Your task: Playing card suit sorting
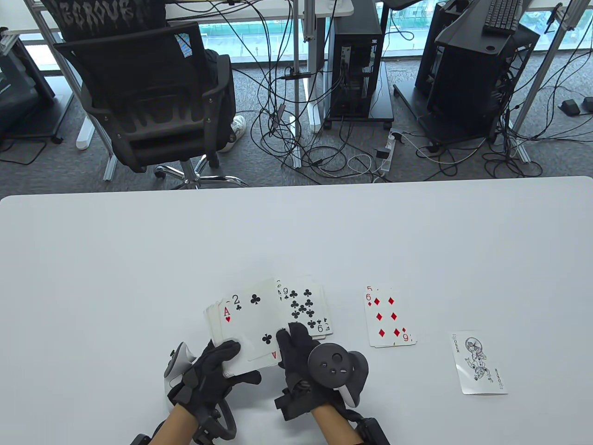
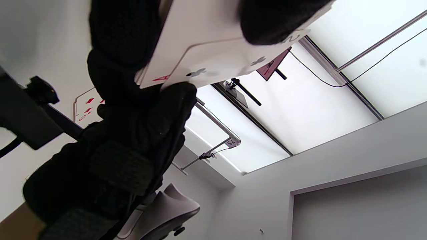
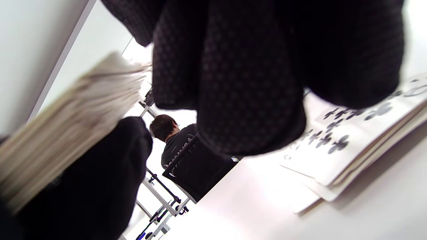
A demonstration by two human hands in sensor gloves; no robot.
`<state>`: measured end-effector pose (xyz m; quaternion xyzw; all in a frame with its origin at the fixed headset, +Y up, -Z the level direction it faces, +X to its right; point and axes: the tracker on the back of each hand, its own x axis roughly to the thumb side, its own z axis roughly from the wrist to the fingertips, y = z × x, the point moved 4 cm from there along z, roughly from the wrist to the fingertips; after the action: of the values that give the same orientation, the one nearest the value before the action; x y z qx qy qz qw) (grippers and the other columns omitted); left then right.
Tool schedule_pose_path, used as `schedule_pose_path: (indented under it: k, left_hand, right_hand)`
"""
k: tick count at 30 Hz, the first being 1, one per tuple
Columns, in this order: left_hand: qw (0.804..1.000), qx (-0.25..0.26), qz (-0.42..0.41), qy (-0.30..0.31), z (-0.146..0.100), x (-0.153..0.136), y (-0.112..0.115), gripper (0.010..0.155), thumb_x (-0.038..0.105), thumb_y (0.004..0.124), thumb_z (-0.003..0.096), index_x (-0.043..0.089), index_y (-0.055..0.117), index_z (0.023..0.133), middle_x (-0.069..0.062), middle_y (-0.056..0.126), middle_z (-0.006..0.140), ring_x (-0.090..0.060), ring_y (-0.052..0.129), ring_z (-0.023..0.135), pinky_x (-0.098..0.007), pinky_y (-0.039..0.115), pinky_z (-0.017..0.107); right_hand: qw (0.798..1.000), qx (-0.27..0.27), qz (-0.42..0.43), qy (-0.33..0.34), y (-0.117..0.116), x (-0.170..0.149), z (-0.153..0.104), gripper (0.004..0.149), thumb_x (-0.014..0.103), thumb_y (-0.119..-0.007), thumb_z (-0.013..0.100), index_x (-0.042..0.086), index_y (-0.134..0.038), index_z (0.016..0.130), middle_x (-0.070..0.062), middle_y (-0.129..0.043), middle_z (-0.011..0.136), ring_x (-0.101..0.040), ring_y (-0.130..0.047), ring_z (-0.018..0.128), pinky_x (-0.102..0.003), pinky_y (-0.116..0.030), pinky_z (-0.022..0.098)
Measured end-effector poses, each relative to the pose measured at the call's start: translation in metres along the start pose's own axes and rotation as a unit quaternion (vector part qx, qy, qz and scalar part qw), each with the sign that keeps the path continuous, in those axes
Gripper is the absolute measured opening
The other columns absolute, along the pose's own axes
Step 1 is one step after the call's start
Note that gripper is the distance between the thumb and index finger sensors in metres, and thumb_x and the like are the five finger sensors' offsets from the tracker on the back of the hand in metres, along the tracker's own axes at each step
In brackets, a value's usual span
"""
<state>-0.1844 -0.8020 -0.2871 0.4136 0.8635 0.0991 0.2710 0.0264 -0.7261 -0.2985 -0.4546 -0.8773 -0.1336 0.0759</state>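
My left hand (image 1: 215, 368) grips the deck (image 1: 214, 324) face up near the table's front edge; the deck's edge (image 3: 66, 126) shows blurred in the right wrist view. The two of clubs (image 1: 255, 320) lies on top, slid to the right off an ace of hearts (image 1: 227, 317). My right hand (image 1: 296, 347) pinches the two of clubs (image 2: 227, 60) at its lower right corner. Just behind it lies the clubs pile (image 1: 303, 308) with the nine on top, also close by in the right wrist view (image 3: 350, 140). The diamonds pile (image 1: 389, 320) shows a six.
A joker (image 1: 479, 364) lies alone, face up, at the front right. The white table (image 1: 296, 232) stretches away behind the piles. Beyond its far edge stand an office chair (image 1: 153, 97), computer towers (image 1: 356, 60) and loose cables on the floor.
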Motion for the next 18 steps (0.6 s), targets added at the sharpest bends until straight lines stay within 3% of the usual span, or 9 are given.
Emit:
schedule_pose_path:
  k: [4, 10, 15, 18]
  left_hand:
    - [1.0, -0.003, -0.003, 0.003, 0.0, 0.0, 0.0, 0.056, 0.045, 0.069, 0.0619, 0.037, 0.038, 0.108, 0.006, 0.053, 0.114, -0.028, 0.071, 0.101, -0.04, 0.083, 0.055]
    - [1.0, 0.004, -0.013, 0.012, 0.0, 0.003, -0.001, 0.055, 0.045, 0.069, 0.0619, 0.037, 0.038, 0.108, 0.006, 0.054, 0.114, -0.028, 0.071, 0.101, -0.04, 0.084, 0.055]
    - [1.0, 0.002, -0.016, 0.014, 0.0, 0.003, -0.001, 0.056, 0.045, 0.069, 0.0618, 0.037, 0.038, 0.108, 0.006, 0.054, 0.114, -0.028, 0.071, 0.101, -0.04, 0.084, 0.055]
    - [1.0, 0.004, -0.018, 0.013, 0.0, 0.003, -0.001, 0.055, 0.045, 0.069, 0.0619, 0.037, 0.038, 0.108, 0.006, 0.054, 0.114, -0.028, 0.071, 0.101, -0.04, 0.084, 0.055]
  right_hand:
    - [0.995, 0.012, 0.095, -0.034, 0.007, -0.019, 0.005, 0.04, 0.025, -0.064, 0.054, -0.01, -0.072, 0.074, -0.003, -0.095, 0.04, -0.019, -0.102, 0.023, -0.04, -0.09, 0.022]
    - [0.986, -0.044, 0.138, -0.084, 0.031, -0.046, 0.01, 0.04, 0.025, -0.064, 0.054, -0.009, -0.073, 0.074, -0.002, -0.094, 0.039, -0.017, -0.101, 0.022, -0.039, -0.09, 0.022]
    - [0.987, -0.052, 0.096, -0.115, 0.034, -0.056, 0.021, 0.04, 0.024, -0.064, 0.055, -0.01, -0.073, 0.073, -0.002, -0.094, 0.038, -0.017, -0.101, 0.021, -0.039, -0.09, 0.021]
    - [0.989, -0.014, 0.04, -0.14, 0.022, -0.059, 0.033, 0.04, 0.024, -0.064, 0.054, -0.01, -0.074, 0.073, -0.002, -0.094, 0.037, -0.017, -0.101, 0.02, -0.039, -0.09, 0.02]
